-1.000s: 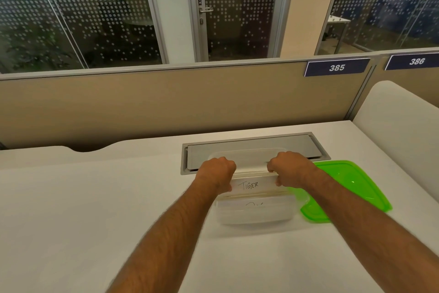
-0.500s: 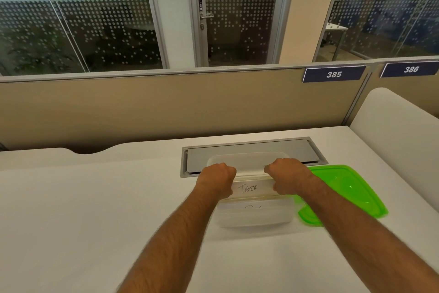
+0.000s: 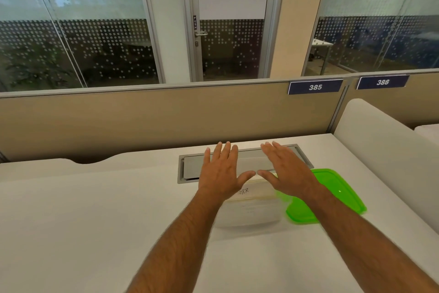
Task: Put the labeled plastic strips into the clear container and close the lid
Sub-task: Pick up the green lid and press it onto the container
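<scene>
Both forearms reach forward from the near edge of the white desk [image 3: 71, 233]. Nearest lies the clear container [image 3: 249, 214], open-topped, standing on the desk between the two arms. A labeled plastic strip [image 3: 254, 191] rests across its top; the handwritten letters "IGER" are readable, the first letter hidden by the left wrist. Whether further strips lie inside cannot be told; a faint mark shows through the wall. The green lid [image 3: 332, 197] lies flat on the desk just right of the container, touching or overlapping its right edge, partly covered by the right forearm.

The left hand [image 3: 222, 171] is flat with fingers spread, holding nothing, above the container's far-left part. The right hand [image 3: 286, 171] is likewise spread and empty, thumb tips nearly meeting.

Beyond the fingers sits a grey cable hatch [image 3: 190, 169] set into the desk. Behind it stands a beige partition [image 3: 142, 121] bearing number plates 385 [image 3: 315, 87] and 386 [image 3: 382, 82].
</scene>
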The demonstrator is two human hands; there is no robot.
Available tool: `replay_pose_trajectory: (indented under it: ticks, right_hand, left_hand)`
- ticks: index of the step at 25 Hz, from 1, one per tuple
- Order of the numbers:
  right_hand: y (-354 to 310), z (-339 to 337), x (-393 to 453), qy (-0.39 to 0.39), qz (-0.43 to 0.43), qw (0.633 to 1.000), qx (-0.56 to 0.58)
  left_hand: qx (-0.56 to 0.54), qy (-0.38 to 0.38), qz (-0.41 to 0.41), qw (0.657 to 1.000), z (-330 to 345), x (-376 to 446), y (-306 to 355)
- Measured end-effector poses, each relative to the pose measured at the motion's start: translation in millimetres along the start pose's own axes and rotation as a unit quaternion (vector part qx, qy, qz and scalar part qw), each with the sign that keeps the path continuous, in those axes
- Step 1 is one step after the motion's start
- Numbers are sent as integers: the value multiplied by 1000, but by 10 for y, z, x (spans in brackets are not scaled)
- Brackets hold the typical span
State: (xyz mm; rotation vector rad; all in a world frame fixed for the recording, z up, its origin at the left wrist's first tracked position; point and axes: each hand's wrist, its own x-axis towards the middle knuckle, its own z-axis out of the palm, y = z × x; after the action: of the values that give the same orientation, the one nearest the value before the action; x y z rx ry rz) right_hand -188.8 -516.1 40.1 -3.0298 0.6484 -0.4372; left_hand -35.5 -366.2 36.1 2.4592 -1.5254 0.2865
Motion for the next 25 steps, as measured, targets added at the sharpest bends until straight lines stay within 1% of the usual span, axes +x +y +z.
replay_pose_trajectory:
  ticks: [3, 8, 14, 18, 22, 25]
  right_hand:
    - [107, -55, -161, -9, 49, 998, -40]
    - [423, -107, -452, -20, 112, 992, -59]
    - [937, -167, -811, -29, 169, 984, -54]
    - [1245, -123, -1005, -43, 218, 975, -25]
    - [1514, -30, -1122, -56, 254, 965, 24]
    - [1672, 73, -1163, -58, 283, 955, 68]
  left_hand:
    - [-17, 4, -11, 1000, -18, -44, 213]
    - [-25, 6, 10, 1000, 28, -71, 648]
    - [-52, -31, 41, 997, 214, -2, 1293]
    - [-91, -70, 45, 992, 384, 41, 1703]
    - [-200, -90, 9, 976, 513, 96, 2055]
    - [-294, -117, -84, 945, 585, 152, 2229]
